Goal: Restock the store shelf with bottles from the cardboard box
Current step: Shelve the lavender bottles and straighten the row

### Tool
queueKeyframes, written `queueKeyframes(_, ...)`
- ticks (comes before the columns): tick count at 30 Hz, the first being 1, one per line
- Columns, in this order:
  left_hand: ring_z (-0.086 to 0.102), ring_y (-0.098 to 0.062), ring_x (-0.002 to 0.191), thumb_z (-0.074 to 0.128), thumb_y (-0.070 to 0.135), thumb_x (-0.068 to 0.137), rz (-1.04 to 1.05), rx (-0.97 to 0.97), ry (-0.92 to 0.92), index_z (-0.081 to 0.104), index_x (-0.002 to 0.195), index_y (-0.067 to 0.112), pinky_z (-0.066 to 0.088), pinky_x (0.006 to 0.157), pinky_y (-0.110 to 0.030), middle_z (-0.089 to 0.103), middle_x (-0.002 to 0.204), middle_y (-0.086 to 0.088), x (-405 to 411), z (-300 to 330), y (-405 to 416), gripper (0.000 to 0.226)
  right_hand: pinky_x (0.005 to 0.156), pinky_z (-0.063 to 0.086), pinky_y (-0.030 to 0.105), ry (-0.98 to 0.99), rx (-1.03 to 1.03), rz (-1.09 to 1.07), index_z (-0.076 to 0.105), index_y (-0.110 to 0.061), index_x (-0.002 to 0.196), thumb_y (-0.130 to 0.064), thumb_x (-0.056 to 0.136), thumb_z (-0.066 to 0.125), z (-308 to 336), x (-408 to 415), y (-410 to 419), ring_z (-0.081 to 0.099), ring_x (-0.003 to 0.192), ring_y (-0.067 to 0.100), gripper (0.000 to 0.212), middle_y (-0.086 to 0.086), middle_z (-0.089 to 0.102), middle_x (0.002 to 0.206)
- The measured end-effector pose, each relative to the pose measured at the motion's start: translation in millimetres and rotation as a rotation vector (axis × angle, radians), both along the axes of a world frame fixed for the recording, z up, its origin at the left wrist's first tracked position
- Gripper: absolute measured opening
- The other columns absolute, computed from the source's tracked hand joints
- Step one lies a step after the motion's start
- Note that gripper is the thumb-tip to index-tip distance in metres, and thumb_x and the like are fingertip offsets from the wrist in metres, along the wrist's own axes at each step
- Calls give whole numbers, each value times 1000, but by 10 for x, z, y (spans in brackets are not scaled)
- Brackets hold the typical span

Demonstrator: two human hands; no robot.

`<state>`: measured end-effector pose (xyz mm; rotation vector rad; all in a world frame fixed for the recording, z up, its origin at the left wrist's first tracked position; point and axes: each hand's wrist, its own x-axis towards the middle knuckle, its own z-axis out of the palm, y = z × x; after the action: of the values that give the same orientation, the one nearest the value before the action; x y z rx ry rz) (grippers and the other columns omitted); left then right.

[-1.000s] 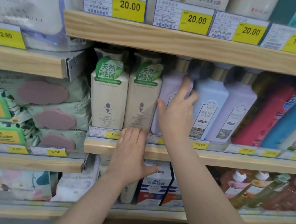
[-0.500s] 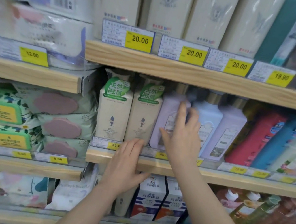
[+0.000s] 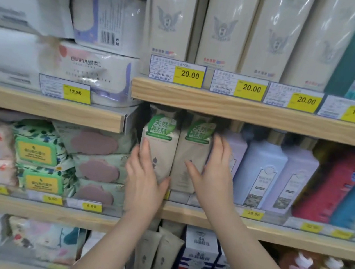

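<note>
Two cream bottles [image 3: 174, 154] upright, side by side on middle shelf [image 3: 250, 226], bracketed by spread fingers. Left hand [image 3: 144, 180] open, cupping left bottle's lower front; right hand [image 3: 213, 179] open, flat against right bottle's outer edge. Lilac bottles [image 3: 278, 174] just beside, rightward.

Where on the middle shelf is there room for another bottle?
None at the front: the two cream green-labelled bottles, lilac bottles and red bottle stand side by side. Only a dark sliver left of the cream pair, by the wooden shelf end. Left hand and right hand flank that pair.
</note>
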<state>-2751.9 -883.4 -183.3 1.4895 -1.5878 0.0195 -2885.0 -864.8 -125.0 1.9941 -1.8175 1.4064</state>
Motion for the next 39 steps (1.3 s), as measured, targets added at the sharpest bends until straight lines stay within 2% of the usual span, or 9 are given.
queueKeyframes(4,39,-40,120,79,27,70,22,-8,26,-6,149,17,47,91,-51,30,141,-22,-51,-43,-49,116,97,30,28,-153,3,56,14,-6,146,-24,81,69,161,54,-262,33,129,25,87,14,29,148)
queueKeyframes(7,40,-41,118,79,25,70,16,-21,35,-7,149,20,47,89,-50,31,140,-21,-67,-68,-71,116,90,34,31,-240,7,69,24,-1,141,-22,80,70,245,67,-414,46,120,34,79,20,48,133)
queueKeyframes(14,40,-40,118,79,28,70,23,4,17,0,150,18,49,79,-49,32,138,-21,-57,-52,-133,113,83,40,39,-234,8,10,40,-3,126,-26,87,63,197,110,-477,49,112,37,50,18,49,124)
queueKeyframes(21,38,-38,119,79,32,71,19,3,3,-3,150,19,48,80,-49,32,139,-21,-46,-55,-213,114,105,29,19,-279,-57,144,16,-11,147,-13,83,66,-1,107,-368,42,129,25,81,6,31,151)
queueKeyframes(23,38,-38,120,78,33,71,25,5,1,-2,150,20,49,78,-49,31,140,-21,-48,-62,-217,113,92,45,23,-290,-109,155,17,-17,147,-13,83,66,-103,66,-269,59,105,17,81,-5,31,147)
queueKeyframes(25,37,-38,122,75,35,74,19,4,-8,0,150,19,50,76,-47,31,141,-23,-45,-92,-206,108,72,41,9,-266,-143,127,27,-21,142,-16,84,66,-289,-3,-144,55,81,1,71,-12,40,128)
queueKeyframes(31,36,-38,124,68,32,81,20,-12,-11,0,150,22,51,75,-46,31,140,-25,-41,-121,-216,98,61,42,21,-228,159,5,46,-19,132,-30,88,61,-738,-162,23,53,64,3,48,-9,50,65)
queueKeyframes(36,36,-36,121,70,31,80,8,-14,21,1,150,23,51,74,-46,31,138,-23,-60,-114,-255,99,57,40,11,-212,136,9,48,-18,131,-30,88,61,-717,-137,2,52,63,1,47,-10,50,61)
queueKeyframes(39,34,-39,124,70,33,79,29,-23,35,7,151,18,49,85,-51,29,141,-25,-79,-133,-224,97,61,41,11,-220,89,-29,46,-24,130,-31,87,61,-701,-243,71,53,74,-1,46,-12,52,79)
